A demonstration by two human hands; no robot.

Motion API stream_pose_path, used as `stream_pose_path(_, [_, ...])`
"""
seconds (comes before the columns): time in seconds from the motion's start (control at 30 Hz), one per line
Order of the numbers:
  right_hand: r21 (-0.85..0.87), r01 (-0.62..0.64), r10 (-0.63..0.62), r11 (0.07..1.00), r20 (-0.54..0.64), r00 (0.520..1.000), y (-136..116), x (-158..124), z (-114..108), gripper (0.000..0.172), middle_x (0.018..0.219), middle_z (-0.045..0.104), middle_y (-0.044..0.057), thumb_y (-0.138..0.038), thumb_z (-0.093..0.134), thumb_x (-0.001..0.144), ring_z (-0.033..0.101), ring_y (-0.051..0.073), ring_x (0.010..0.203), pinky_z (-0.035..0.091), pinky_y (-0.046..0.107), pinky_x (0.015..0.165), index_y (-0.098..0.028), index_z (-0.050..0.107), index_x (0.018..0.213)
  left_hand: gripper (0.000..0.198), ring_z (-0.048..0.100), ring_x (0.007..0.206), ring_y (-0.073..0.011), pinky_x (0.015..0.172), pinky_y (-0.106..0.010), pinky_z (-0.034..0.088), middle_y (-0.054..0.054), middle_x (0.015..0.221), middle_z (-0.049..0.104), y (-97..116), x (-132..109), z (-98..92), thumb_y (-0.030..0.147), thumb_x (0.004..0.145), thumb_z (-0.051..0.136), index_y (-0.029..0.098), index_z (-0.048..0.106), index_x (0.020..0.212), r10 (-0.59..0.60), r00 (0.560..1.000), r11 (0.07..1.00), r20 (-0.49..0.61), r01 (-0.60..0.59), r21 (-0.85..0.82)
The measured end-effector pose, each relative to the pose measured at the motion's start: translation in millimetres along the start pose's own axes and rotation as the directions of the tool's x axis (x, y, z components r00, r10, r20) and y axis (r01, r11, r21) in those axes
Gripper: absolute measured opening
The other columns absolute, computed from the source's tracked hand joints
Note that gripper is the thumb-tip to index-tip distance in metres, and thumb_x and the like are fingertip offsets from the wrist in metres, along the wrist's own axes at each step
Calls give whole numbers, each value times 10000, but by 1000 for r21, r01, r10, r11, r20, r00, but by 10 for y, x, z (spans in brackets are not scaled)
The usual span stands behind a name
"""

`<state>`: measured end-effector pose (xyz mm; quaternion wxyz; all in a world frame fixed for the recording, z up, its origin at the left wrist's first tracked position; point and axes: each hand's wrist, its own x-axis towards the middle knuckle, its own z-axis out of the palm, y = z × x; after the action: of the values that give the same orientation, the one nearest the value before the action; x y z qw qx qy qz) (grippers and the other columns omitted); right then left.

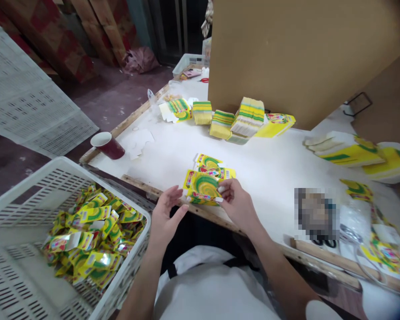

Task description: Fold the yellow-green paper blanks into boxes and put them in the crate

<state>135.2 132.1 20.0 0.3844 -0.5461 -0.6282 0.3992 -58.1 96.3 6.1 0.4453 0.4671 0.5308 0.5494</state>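
A yellow and green printed cardboard box point(202, 184) stands near the table's front edge, tilted toward me. My right hand point(238, 204) grips its right end between thumb and fingers. Just off its left end, my left hand point(167, 214) is open, fingers apart, with nothing in it. Behind the box lies another flat yellow carton piece point(209, 161), partly covered by it. On my left, a white plastic crate point(65, 165) holds a heap of small yellow and green boxes point(96, 240).
A maroon paper cup point(112, 147) lies tilted at the table's left edge. Banded stacks of flat cartons point(248, 116) line the back before a big cardboard box point(286, 58). More cartons point(350, 149) lie right, near a pixelated patch and a clear plastic item point(353, 224).
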Motion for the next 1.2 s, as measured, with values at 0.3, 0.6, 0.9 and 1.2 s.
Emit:
stream_pose_path(0.3, [463, -26, -50, 886, 152, 987, -194, -127, 391, 290, 747, 533, -35, -88, 589, 665, 524, 98, 634, 435, 220, 570, -220, 463, 889, 604, 560, 1106, -269, 916, -420, 471, -87, 1133, 641, 315, 86, 254, 679, 754, 449, 222, 610, 1114, -79, 992, 727, -100, -11, -687])
stream_pose_path(0.6, [437, 39, -183, 899, 294, 938, -359, -271, 384, 365, 873, 531, -3, -71, 593, 681, 532, 127, 780, 450, 252, 698, -220, 495, 1000, 357, 580, 729, -150, 743, -320, 503, -10, 761, 553, 337, 137, 402, 538, 831, 411, 218, 562, 880, -107, 984, 773, -140, -6, -634])
stream_pose_path(0.9, [497, -18, -94, 868, 199, 975, -296, -171, 439, 305, 737, 495, -41, -158, 664, 666, 485, 113, 657, 408, 228, 613, -220, 517, 926, 435, 540, 677, -119, 635, -245, 488, 6, 786, 534, 203, 83, 312, 554, 679, 636, 211, 526, 923, -51, 987, 929, -154, -10, -371])
stream_pose_path(1.2, [168, 267, -259, 949, -70, 963, -275, 15, 99, 76, 681, 597, -6, -154, 586, 746, 542, 152, 650, 442, 285, 620, -212, 621, 711, 202, 626, 780, -156, 773, -302, 511, -14, 853, 662, 235, 132, 105, 335, 736, 672, 190, 624, 868, 69, 967, 986, -247, -103, -128])
